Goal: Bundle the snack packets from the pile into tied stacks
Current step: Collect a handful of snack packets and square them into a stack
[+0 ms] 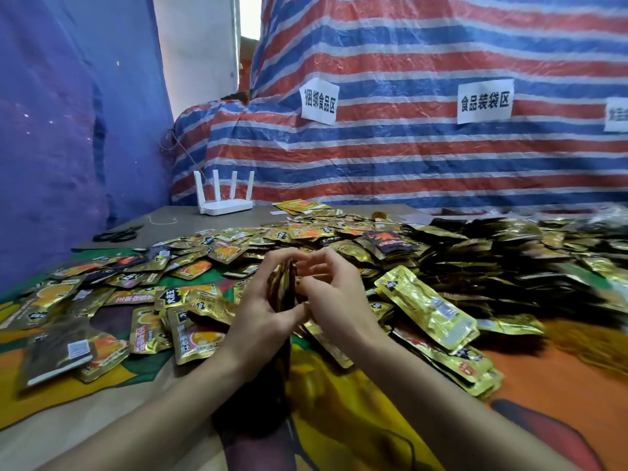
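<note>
**Head view: stack gripped on edge between both hands**

Backdrop: red, white and blue striped tarp (407,164) with paper signs (484,101) taped on it. White router (226,195) stands on a grey board (176,215) at its foot. Router taken as the reference point.

Head view, layout. Scissors (117,234) lie left of the router and a little nearer the person, on the same board. A loose bit of string (163,220) lies between scissors and router. Pile (339,232) of gold and dark snack packets starts just in front of the router and spreads right and toward the person over a bright patterned cloth (560,385).

Stack (283,287): well in front of the router, close to the person, between the two hands. Left hand (261,311) wraps its left face, fingers curled over the far edge. Right hand (331,300) closes on the opposite face with curled fingers, tips near the left hand's at the top. No tie visible; cannot tell whether the right fingertips pinch one.

Orientation: packets stand on edge, flat faces turned left and right into the palms. Long axis runs from the person toward the router. Near end lost in shadow behind the left wrist.

Judgement: the edge-on, two-sided grip probably keeps slippery foil packets aligned while edges are evened up ahead of tying. Scissors and string sit clear of the pile, likely so they stay findable.
</note>
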Action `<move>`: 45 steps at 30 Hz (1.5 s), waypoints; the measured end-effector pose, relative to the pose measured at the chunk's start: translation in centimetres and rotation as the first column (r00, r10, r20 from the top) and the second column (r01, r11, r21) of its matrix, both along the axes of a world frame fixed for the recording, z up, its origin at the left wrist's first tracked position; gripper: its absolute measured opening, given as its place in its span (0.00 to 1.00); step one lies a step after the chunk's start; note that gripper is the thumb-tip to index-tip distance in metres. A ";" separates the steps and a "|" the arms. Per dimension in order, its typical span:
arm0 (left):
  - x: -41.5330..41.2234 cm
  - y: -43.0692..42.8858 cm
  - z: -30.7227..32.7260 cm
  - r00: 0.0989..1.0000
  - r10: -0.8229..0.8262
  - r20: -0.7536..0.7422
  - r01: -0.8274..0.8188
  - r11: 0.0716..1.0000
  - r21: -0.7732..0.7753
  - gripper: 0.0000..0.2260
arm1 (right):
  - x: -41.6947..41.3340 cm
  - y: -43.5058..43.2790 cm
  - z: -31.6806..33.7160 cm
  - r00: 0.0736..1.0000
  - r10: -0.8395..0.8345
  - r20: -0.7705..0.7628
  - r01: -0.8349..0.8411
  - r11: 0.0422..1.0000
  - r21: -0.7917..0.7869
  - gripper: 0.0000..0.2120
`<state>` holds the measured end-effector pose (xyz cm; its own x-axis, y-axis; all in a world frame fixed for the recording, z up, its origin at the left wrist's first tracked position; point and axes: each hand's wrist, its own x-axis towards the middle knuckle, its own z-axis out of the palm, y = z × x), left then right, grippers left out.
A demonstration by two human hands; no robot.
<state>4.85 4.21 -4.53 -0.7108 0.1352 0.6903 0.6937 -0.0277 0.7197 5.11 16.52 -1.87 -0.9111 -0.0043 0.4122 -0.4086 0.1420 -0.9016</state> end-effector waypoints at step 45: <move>1.4 2.2 -0.3 0.983 -0.083 0.166 0.087 0.996 -0.017 0.26 | 2.3 28.0 4.2 0.524 -0.837 -0.157 0.503 0.156 0.850 0.02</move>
